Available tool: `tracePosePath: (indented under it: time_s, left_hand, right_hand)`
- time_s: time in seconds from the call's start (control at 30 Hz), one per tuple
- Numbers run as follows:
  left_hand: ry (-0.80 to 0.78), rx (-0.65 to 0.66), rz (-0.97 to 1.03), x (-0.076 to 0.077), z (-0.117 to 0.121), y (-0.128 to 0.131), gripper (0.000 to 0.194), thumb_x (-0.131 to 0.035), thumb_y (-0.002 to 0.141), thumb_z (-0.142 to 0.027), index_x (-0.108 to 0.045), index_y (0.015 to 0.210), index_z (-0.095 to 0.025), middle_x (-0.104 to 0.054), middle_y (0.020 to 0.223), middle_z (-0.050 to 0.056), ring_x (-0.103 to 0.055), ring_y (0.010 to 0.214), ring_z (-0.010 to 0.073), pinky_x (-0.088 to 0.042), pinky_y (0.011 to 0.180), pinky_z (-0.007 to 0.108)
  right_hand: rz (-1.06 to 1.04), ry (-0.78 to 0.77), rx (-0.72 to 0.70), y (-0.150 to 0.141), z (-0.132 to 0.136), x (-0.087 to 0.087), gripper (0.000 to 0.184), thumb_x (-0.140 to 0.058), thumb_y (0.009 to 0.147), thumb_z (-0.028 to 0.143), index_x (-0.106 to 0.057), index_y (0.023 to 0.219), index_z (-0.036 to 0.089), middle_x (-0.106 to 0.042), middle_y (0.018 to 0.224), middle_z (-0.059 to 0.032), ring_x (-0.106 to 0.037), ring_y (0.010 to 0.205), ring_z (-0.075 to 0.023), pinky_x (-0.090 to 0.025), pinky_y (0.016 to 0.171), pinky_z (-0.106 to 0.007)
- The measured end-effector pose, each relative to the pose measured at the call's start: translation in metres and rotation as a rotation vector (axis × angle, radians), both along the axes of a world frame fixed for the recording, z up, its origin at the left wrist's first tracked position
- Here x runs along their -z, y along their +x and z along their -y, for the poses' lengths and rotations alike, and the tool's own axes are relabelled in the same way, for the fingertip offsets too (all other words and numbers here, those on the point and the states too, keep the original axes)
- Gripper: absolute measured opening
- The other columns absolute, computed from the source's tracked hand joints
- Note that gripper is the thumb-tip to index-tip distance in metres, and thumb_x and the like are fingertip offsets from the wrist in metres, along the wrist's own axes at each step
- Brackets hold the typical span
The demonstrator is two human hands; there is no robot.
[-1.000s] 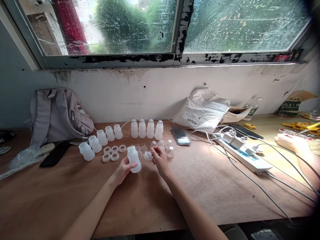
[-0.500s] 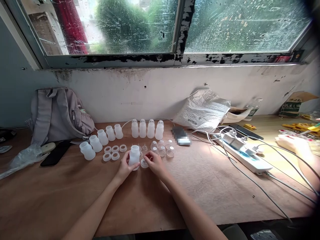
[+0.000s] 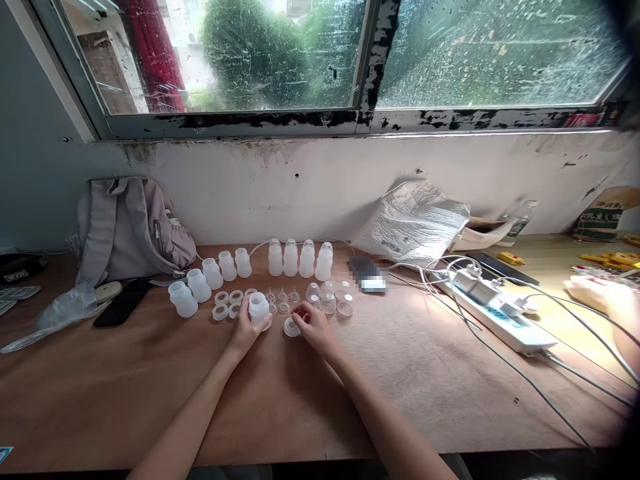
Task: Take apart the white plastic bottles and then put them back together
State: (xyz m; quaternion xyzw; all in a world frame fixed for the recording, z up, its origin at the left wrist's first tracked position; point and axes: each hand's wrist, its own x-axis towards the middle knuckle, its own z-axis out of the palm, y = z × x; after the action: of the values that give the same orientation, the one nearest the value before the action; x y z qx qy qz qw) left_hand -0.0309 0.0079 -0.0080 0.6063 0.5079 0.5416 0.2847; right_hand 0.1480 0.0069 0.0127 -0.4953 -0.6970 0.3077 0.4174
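My left hand (image 3: 246,331) is wrapped round a frosted white baby bottle (image 3: 259,309), its open neck tipped towards me. My right hand (image 3: 314,329) pinches the edge of a white bottle ring (image 3: 291,327) that rests on the table, a clear part showing in its middle. Behind my hands lie several clear silicone nipples (image 3: 283,295). Loose white rings (image 3: 221,312) are grouped at the left, partly hidden by my left hand. Clear domed caps (image 3: 327,304) stand just beyond my right hand.
Open bottles (image 3: 199,285) form a slanting row at the left; capped bottles (image 3: 307,259) stand behind. A backpack (image 3: 133,230), black phone (image 3: 123,303) and plastic bag (image 3: 65,313) lie left. On the right are a silver pouch (image 3: 413,220), a power strip (image 3: 500,320) with cables, and another person's hand (image 3: 623,307).
My left hand has moved left with the bottle, whose mouth now tips more towards me. My right hand stays at the ring. The whole view has shifted slightly.
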Motion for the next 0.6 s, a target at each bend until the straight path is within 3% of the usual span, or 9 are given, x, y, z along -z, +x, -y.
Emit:
tracePosePath:
  time_s: [0.13, 0.33, 0.6]
  left_hand:
    - [0.087, -0.08, -0.171, -0.019, 0.008, -0.007, 0.052, -0.06, 0.068, -0.033, -0.038, 0.113, -0.022, -0.049, 0.109, 0.007, -0.048, 0.101, 0.0193, -0.041, 0.081, 0.031]
    - [0.199, -0.044, -0.554, -0.052, 0.005, -0.023, 0.041, -0.053, 0.071, -0.041, -0.047, 0.107, -0.022, -0.049, 0.103, 0.006, -0.05, 0.095, 0.0199, -0.041, 0.08, 0.032]
    - [-0.043, -0.001, -0.911, -0.078, -0.008, -0.025, 0.032, -0.049, 0.068, -0.051, -0.057, 0.082, -0.022, -0.053, 0.084, 0.001, -0.055, 0.072, 0.0163, -0.042, 0.063, 0.027]
  right_hand:
    - [-0.013, -0.007, 0.008, 0.0, 0.0, 0.0, 0.011, -0.045, 0.073, 0.025, -0.054, 0.071, 0.018, -0.054, 0.06, 0.0008, -0.048, 0.052, -0.0111, -0.038, 0.051, -0.022]
    - [-0.008, 0.008, 0.013, 0.0, -0.001, 0.006, 0.011, -0.046, 0.073, 0.026, -0.054, 0.074, 0.018, -0.055, 0.06, 0.0008, -0.049, 0.052, -0.011, -0.038, 0.051, -0.022]
    - [-0.002, 0.031, 0.019, 0.0, -0.001, 0.006, 0.012, -0.045, 0.073, 0.026, -0.055, 0.073, 0.018, -0.055, 0.059, -0.0001, -0.05, 0.054, -0.012, -0.039, 0.051, -0.022]
